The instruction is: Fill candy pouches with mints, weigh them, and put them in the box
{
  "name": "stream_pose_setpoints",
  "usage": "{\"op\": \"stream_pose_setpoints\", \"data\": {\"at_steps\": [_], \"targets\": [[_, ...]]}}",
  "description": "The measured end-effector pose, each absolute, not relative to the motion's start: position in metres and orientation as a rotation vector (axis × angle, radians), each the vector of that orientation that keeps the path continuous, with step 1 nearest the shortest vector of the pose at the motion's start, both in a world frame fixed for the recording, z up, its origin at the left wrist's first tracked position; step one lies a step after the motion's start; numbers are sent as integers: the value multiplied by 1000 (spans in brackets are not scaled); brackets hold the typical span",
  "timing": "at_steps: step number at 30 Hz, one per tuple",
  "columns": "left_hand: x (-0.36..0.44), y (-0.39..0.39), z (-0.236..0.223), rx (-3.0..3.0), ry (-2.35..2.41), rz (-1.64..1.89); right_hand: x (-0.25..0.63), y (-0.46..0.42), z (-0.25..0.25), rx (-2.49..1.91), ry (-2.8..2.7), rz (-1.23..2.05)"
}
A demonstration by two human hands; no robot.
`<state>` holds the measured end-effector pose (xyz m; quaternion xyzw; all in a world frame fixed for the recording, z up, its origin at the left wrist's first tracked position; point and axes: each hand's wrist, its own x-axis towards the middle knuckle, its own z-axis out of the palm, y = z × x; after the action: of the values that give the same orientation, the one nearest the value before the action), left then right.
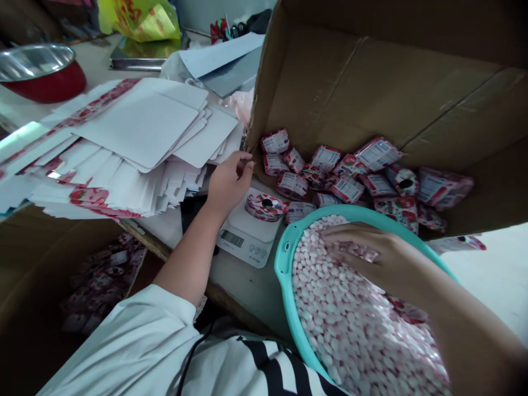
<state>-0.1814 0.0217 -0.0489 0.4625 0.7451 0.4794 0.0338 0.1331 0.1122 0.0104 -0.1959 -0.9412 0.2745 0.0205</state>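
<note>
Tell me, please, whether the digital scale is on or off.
The digital scale is on: dark digits show on its display.

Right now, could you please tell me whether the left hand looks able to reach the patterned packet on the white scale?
Probably yes: the left hand is close to the patterned packet on the white scale, and nothing visible stands between them.

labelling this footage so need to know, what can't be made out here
Head view:
Scale readout: too small and soft to read surely.
Right hand: blurred; it hides whatever is under its palm.
Packets: fine print too small.
Tub: bottom edge cuts off its near end.
Red bowl: left edge cuts it off.
</note>
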Motion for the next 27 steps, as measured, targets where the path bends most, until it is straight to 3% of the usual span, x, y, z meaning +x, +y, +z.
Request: {"op": "stream_pose_setpoints", "data": {"at_steps": [5, 9, 12, 16, 21, 27], "targets": [[-184, 16, -43, 1523, 1802, 1419, 135, 115, 13, -728, -2835, 1056], [-181, 9, -30, 1636, 1485, 1072, 142, 116, 21, -864, -2829, 1220], [-174, 9, -26, 1691, 1496, 828, 143, 116, 23, -883, -2775, 1227], [-167, 15, -32, 1710, 1642, 779, 138, 119, 23, -886, -2697, 1251], [-157, 17, -24, 1797, 1700, 1075, 159, 110, 50, -892, -2558, 954], [-90, 26, 47, 2003, 1680, 1193, 231, 51, 68, -888, -1805, 612]]}}
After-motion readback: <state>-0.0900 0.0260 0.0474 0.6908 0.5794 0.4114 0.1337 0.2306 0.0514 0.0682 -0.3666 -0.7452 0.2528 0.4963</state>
